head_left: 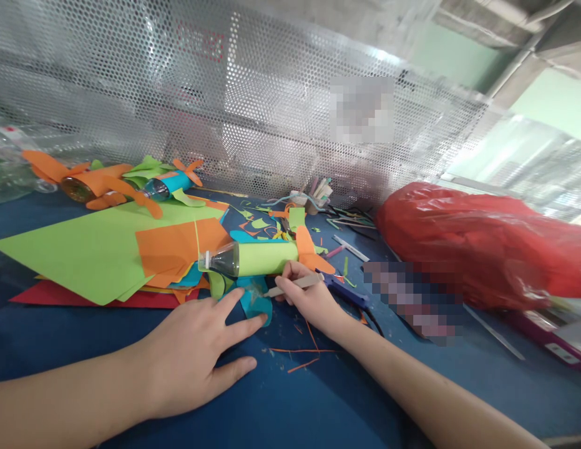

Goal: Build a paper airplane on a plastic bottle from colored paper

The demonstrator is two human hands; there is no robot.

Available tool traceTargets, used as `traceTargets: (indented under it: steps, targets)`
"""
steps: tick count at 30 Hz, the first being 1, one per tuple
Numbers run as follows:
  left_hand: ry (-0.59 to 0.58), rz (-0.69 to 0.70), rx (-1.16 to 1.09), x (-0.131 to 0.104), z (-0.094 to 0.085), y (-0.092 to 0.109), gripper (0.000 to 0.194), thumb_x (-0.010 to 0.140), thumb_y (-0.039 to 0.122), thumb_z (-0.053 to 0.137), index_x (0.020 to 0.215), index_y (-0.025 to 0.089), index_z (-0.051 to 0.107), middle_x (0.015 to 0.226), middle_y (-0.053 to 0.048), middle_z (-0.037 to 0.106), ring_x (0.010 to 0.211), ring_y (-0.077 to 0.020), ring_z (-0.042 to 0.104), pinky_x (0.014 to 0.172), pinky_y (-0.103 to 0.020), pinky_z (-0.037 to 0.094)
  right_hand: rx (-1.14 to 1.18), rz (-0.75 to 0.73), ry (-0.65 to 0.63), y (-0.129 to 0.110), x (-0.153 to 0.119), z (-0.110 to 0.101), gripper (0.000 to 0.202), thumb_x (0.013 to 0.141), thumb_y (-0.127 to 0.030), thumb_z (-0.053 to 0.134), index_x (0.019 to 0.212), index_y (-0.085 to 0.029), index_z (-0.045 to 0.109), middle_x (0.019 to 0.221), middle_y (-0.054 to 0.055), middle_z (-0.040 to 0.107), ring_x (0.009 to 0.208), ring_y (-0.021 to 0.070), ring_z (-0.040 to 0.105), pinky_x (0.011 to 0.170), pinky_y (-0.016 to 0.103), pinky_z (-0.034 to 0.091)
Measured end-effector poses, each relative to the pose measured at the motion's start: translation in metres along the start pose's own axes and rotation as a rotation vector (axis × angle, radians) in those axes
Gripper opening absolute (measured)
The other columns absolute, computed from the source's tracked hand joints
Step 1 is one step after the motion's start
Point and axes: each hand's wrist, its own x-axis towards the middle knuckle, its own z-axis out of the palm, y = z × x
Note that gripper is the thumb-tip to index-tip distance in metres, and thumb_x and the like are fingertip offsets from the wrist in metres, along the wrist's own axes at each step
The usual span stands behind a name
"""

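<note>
My left hand (191,349) lies with its fingers spread, two fingertips on a blue paper piece (261,308) on the table. My right hand (309,299) is closed around a pale pen-like tool (297,285), whose tip points at the blue piece. Just behind both hands a clear plastic bottle (224,259) lies on its side, wrapped in light green paper (262,257). Its white cap faces left, and an orange paper fin (309,252) stands at its right end. Part of another blue paper shape shows behind the bottle.
Stacked coloured sheets (93,249) lie at the left, with paper-covered bottles (100,181) behind them. Scraps and a holder of tools (318,196) are at the back. Blue-handled scissors (346,290) lie right of my right hand. A red plastic bag (472,243) fills the right side.
</note>
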Motion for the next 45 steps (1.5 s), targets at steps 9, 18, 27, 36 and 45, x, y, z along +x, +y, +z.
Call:
traceTargets:
  steps: [9,18,27,36,45]
  targets:
    - [-0.003,0.0,-0.004,0.0003,0.0004,0.0002,0.047,0.095,0.053,0.035,0.139,0.038,0.046,0.141,-0.02,0.048,0.101,-0.0346,0.066,0.08,-0.054,0.055,0.007,-0.012,-0.003,0.0005,-0.0003,-0.0008,0.021,0.079,-0.024,0.054,0.063,-0.023,0.042,0.048,-0.009,0.046,0.053,0.0133,0.059,0.051,0.022,0.041]
    - [0.01,0.008,-0.013,-0.0002,0.0017,-0.0011,0.047,0.095,0.053,0.036,0.138,0.037,0.047,0.141,-0.02,0.048,0.1,-0.0355,0.066,0.079,-0.054,0.055,0.006,-0.017,-0.003,0.002,0.0001,-0.0004,0.02,0.079,-0.025,0.055,0.063,-0.023,0.043,0.047,-0.009,0.046,0.052,0.0128,0.058,0.05,0.022,0.04]
    - [0.004,0.007,0.003,-0.0011,0.001,0.0004,0.047,0.096,0.053,0.035,0.139,0.038,0.046,0.141,-0.02,0.048,0.101,-0.0352,0.066,0.079,-0.053,0.055,0.0,-0.019,0.003,0.0013,0.0003,-0.0006,0.021,0.078,-0.024,0.054,0.061,-0.023,0.042,0.047,-0.009,0.046,0.052,0.0126,0.059,0.05,0.021,0.04]
    - [0.012,0.005,0.007,-0.0006,0.0021,-0.0004,0.047,0.095,0.054,0.035,0.139,0.039,0.045,0.142,-0.019,0.048,0.101,-0.0336,0.066,0.08,-0.053,0.055,0.006,-0.015,0.014,0.0013,0.0003,-0.0009,0.021,0.079,-0.022,0.054,0.061,-0.022,0.042,0.048,-0.009,0.047,0.053,0.0129,0.061,0.051,0.022,0.041]
    - [0.031,0.007,-0.028,-0.0012,0.0011,-0.0002,0.046,0.095,0.053,0.038,0.138,0.037,0.048,0.141,-0.019,0.049,0.099,-0.0352,0.066,0.078,-0.053,0.055,0.003,-0.008,0.016,0.0019,-0.0005,-0.0011,0.022,0.08,-0.023,0.055,0.062,-0.023,0.042,0.049,-0.008,0.048,0.053,0.0134,0.061,0.051,0.022,0.043]
